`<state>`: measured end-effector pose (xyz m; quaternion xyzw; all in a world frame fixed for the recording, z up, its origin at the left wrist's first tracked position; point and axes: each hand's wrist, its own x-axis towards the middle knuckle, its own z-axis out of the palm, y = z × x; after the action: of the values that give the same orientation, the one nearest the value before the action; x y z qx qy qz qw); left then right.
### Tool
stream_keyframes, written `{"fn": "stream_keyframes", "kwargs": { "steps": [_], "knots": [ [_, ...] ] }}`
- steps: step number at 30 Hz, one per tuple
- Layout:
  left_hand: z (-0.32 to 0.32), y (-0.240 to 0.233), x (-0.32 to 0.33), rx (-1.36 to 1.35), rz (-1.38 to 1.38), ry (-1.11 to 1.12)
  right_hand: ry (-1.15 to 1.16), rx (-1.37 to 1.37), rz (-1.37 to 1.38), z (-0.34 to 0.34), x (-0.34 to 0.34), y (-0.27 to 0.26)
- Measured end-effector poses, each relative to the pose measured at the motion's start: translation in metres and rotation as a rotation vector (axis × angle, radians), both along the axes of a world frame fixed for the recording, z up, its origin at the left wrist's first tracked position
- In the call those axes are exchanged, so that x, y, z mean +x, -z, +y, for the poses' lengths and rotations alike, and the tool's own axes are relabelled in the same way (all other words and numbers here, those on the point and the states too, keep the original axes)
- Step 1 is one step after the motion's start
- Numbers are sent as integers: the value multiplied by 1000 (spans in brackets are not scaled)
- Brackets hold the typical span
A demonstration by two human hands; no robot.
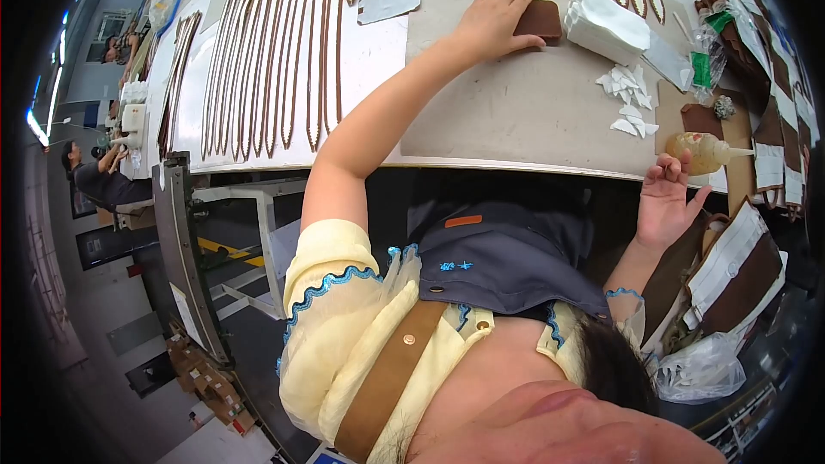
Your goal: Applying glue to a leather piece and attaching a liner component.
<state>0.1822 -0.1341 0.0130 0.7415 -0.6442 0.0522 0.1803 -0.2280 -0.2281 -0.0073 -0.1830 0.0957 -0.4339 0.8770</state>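
Observation:
My left hand (495, 24) is palm down at the far part of the table, with its fingers and thumb around the left part of a dark brown rectangular block (544, 20). At the table's near right edge, my right hand (664, 206) is turned palm up, its thumb spread and its fingers bent. The palm is bare. Its fingertips overlap a translucent squeeze bottle (696, 151) with a pointed nozzle, which lies on its side; whether they touch is unclear. Right of the block is a white foam-like stack (606, 24).
Long brown-edged strips (264, 77) lie in rows at left and along the top. A grey flat plate (388, 4) sits between them. White scraps (628, 90), a brown piece (701, 119) and plastic wrap (706, 64) are at right. People sit at the far left.

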Motion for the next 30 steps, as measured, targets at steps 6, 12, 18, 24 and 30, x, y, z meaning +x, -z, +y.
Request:
{"fn": "stream_keyframes", "kwargs": {
  "steps": [6, 12, 18, 24, 30],
  "knots": [
    [6, -9, -11, -119, -166, 57, 10, -32, 74, 9, 15, -2],
    [7, -23, -8, -13, -31, 29, 2, -124, 159, 21, 34, -3],
    [5, -23, -10, -24, -20, 71, 34, -155, 192, 27, 44, -7],
    [15, -33, -13, -352, -152, 81, -26, 6, 47, 15, 29, -9],
    [66, -33, -76, -293, -144, 129, -213, 561, -622, 0, 16, -16]
  ]
}}
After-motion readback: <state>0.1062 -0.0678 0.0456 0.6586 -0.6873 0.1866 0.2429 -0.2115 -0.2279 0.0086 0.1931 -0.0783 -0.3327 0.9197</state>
